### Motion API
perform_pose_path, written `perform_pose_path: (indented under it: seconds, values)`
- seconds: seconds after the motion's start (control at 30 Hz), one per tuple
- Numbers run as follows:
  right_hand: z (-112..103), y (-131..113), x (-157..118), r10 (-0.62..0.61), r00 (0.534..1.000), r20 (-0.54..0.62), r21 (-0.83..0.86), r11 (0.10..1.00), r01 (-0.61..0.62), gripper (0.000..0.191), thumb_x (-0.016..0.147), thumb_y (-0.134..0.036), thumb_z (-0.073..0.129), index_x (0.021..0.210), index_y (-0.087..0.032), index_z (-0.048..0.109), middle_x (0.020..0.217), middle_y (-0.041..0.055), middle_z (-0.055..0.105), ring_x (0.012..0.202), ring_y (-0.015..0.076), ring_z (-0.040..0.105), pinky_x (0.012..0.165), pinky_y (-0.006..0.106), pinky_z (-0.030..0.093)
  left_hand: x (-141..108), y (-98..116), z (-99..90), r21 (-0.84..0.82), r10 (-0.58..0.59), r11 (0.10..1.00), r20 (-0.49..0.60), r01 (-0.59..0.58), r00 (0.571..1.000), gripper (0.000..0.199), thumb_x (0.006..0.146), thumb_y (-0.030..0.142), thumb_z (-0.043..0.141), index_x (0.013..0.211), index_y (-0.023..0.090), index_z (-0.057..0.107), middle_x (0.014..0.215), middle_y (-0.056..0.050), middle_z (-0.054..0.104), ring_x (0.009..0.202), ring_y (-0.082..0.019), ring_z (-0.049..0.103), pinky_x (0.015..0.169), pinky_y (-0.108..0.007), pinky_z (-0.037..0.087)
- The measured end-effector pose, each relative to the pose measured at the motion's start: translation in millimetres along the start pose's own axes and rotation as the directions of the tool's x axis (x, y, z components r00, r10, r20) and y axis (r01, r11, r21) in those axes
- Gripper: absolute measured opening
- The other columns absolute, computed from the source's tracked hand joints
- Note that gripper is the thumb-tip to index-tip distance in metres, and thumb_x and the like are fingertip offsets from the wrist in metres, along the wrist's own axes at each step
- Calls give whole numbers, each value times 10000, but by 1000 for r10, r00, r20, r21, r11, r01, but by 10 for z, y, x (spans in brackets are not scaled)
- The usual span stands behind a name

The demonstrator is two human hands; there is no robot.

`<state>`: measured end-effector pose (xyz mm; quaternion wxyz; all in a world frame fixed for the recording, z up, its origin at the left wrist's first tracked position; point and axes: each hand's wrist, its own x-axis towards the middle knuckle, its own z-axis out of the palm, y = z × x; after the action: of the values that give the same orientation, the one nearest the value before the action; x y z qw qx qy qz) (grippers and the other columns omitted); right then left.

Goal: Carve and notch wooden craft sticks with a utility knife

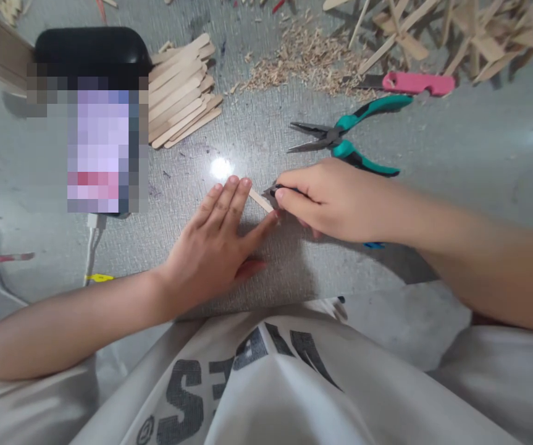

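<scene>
Many wooden sticks (180, 99) lie piled at left. My left hand (222, 238) spreads flat on the gray table (176, 188), index fingertip and thumb at opposite ends of one narrow stick (260, 201). Beside it, I grip a dark-tipped tool (270, 194), partly hidden, in my curled right hand (335, 201), near parted teal-handled pliers (333, 137) and a pink-handled blade (417, 83).

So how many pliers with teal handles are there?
1: the teal-and-black-handled metal pliers, lying open between the pink-handled cutter and the right hand. Others may be hidden.
</scene>
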<state>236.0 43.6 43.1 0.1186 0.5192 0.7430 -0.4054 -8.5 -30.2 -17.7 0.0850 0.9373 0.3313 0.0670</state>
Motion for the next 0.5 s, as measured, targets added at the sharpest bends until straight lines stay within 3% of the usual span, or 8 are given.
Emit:
perform_pose_path:
  seconds: [0.07, 0.2, 0.37, 0.5]
  values:
    - [-26, -54, 15, -1, 999, 39, -132, 991, 6, 362, 1110, -250, 472, 749, -248, 497, 597, -6, 524, 591, 175, 481, 665, 349, 312, -4, -2, 11, -4, 9, 1000, -12, -9, 1000, 991, 1087, 626, 736, 1863, 196, 294, 1854, -338, 388, 1736, -520, 420, 1409, -677, 399]
    - [-36, -135, 26, 42, 994, 103, -300, 954, -9, 340, 1131, -278, 423, 839, -237, 590, 632, 13, 516, 618, 201, 457, 662, 352, 306, 5, 7, -2, -23, -12, 1000, 3, 12, 1000, 985, 1050, 606, 799, 1837, 189, 376, 1866, -308, 391, 1750, -501, 406, 1434, -663, 375]
    - [-5, -162, 29, 50, 994, 100, -346, 938, -13, 355, 1137, -289, 401, 898, -219, 653, 705, 48, 607, 595, 197, 427, 648, 353, 295, 30, 11, -39, -58, -14, 998, 17, 15, 1000, 931, 1047, 542, 815, 1807, 172, 425, 1867, -314, 386, 1745, -508, 413, 1421, -671, 396]
    - [7, -154, 29, 31, 995, 100, -334, 942, 5, 367, 1139, -305, 387, 888, -228, 643, 691, 46, 589, 616, 210, 457, 657, 358, 299, 49, 16, -64, -41, -15, 999, 28, 16, 999, 831, 1059, 481, 808, 1758, 166, 489, 1839, -323, 431, 1732, -502, 439, 1404, -669, 427]
